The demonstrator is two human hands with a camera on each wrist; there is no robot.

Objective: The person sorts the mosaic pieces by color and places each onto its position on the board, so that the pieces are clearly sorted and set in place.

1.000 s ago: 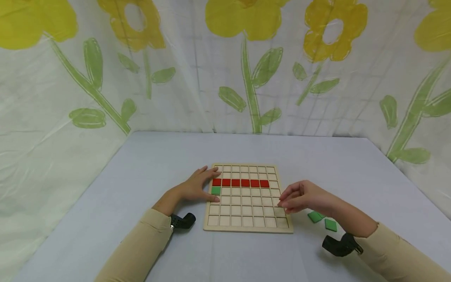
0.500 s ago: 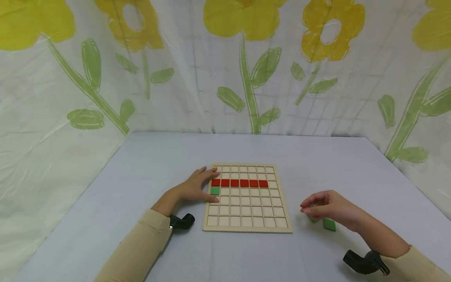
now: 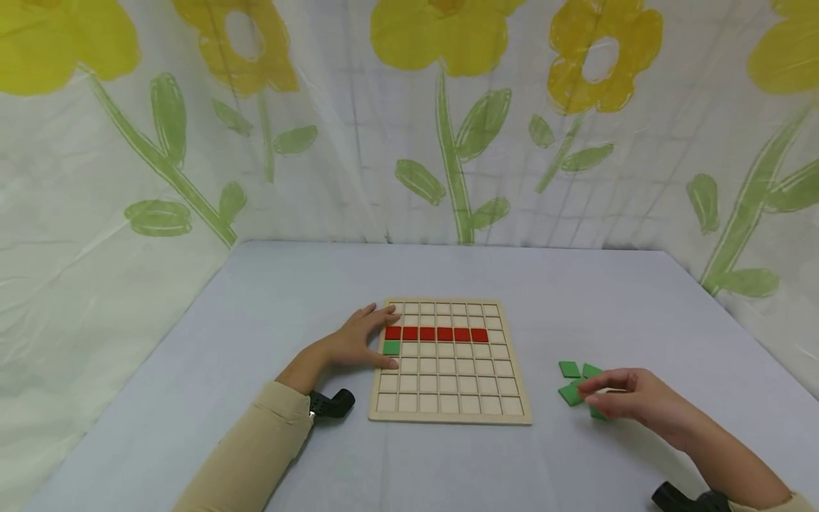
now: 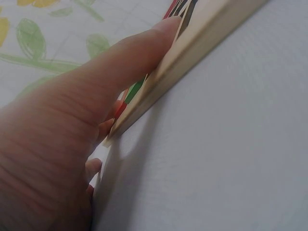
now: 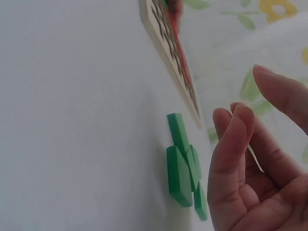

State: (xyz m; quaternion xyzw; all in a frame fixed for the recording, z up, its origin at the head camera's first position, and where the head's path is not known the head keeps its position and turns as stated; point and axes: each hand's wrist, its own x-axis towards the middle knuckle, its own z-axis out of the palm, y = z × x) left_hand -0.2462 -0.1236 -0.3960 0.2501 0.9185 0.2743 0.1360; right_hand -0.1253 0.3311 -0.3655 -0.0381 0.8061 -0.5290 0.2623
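Hovering just over a small bunch of loose green square tiles (image 3: 569, 393), the R hand (image 3: 652, 407) is released: fingers bent, thumb held off from them, nothing pinched. Behind it is its black wrist cam (image 3: 672, 496), worn by the cuff of a beige R sleeve (image 3: 777, 505). I count 4 loose ones on the white tabletop (image 3: 307, 284): 1 partly hidden under the thumb, 1 right at the fingertips, 2 just beyond the hand. From the R wrist view there's a gap btwn fingertips & tiles.

Across on the other side, the L sleeve (image 3: 252, 441), also beige, w/ its own black cam (image 3: 333, 404), leads up to the L hand (image 3: 352, 345). That hand is relaxed & spread, not gripping, resting on the left edge of a wooden grid board (image 3: 448, 418), 7 x 7 cells, well apart from the R hand. Its thumb lies on the nearer part of that edge, other fingers farther up. Btwn thumb & fingers, in the leftmost col., sits the set-in green tile (image 3: 392, 348); directly beyond that, a row of 6 red tiles (image 3: 436, 333) starts by the L hand & runs toward the R hand's side, stopping 1 cell short of the last col.

Past both hands, behind the table, hangs a white sheet (image 3: 384, 178) w/ yellow flowers (image 3: 441, 35) & green leaves (image 3: 484, 124).
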